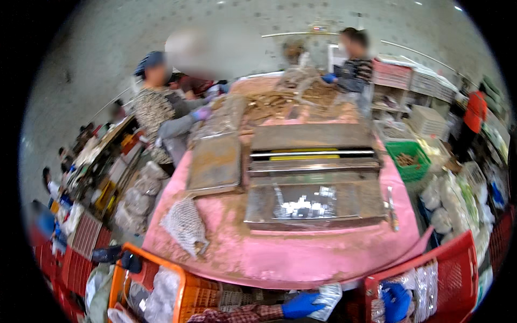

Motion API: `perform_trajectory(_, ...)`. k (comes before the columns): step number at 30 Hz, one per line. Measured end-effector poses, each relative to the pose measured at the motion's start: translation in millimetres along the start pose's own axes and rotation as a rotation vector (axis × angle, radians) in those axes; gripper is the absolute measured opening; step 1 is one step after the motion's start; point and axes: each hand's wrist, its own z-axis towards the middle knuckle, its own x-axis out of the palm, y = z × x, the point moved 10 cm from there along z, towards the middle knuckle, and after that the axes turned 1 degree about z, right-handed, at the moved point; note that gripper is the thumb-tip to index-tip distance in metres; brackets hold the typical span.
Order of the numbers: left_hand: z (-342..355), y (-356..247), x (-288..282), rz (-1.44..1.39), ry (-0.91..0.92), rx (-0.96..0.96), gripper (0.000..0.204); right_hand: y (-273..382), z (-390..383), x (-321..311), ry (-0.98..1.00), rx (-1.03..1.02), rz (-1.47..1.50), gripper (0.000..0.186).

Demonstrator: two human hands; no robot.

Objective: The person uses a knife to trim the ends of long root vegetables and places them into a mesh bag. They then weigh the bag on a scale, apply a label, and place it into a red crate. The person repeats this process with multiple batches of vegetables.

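Note:
My left hand (300,304), in a blue glove below a plaid sleeve, is closed on a pale plastic packet (328,299) at the near edge of the pink-covered table (269,258). My right hand (394,300), also blue-gloved, is down in a red crate (452,258) at the lower right, among clear striped packages (426,285); its fingers are unclear. An orange crate (176,280) with plastic bags stands at the lower left. On the table sit a metal machine (315,134) with small white pieces on its front plate, a metal slab (212,161) and a white netted bundle (183,226).
Co-workers stand at the table's far left (156,113) and far right (353,64); another in orange (474,113) is farther right. Brown material (269,102) covers the table's back. A green basket (406,161) is beside the table. Bags (140,199) crowd the left side.

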Motion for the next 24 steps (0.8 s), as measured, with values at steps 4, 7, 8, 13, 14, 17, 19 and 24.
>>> perform_trajectory(4, -5, -9, 24, -0.267, 0.245, -0.030, 0.032, 93, -38, 91, 0.420, -0.326, -0.225, 0.040)
perform_trajectory(7, -20, -9, 44, -0.607, 0.474, -0.265, 0.018, 96, -39, 119, 0.485, -0.332, -0.421, 0.022)
perform_trajectory(8, -5, -33, 23, -0.538, 0.406, 0.041, 0.013, 104, -31, 116, 0.473, -0.401, -0.212, 0.023)
perform_trajectory(13, -35, -17, 37, -0.082, 0.689, -0.155, 0.026, 46, -50, 77, 0.517, -0.125, 0.165, 0.020)
perform_trajectory(14, -40, -10, 38, -0.056, 0.729, -0.214, 0.029, 12, -51, 50, 0.390, 0.064, 0.328, 0.019)
perform_trajectory(17, -59, 14, 37, -0.221, 0.692, -0.518, 0.027, -85, -41, -39, -0.187, 0.255, 0.424, 0.020)
perform_trajectory(19, -56, 8, 42, -0.272, 0.696, -0.413, 0.026, -160, -45, -70, -0.279, 0.465, 0.130, 0.022)
perform_trajectory(24, -64, 43, 38, -0.127, 0.585, -0.590, 0.029, -234, -52, -31, -0.029, 0.157, -0.487, 0.018)
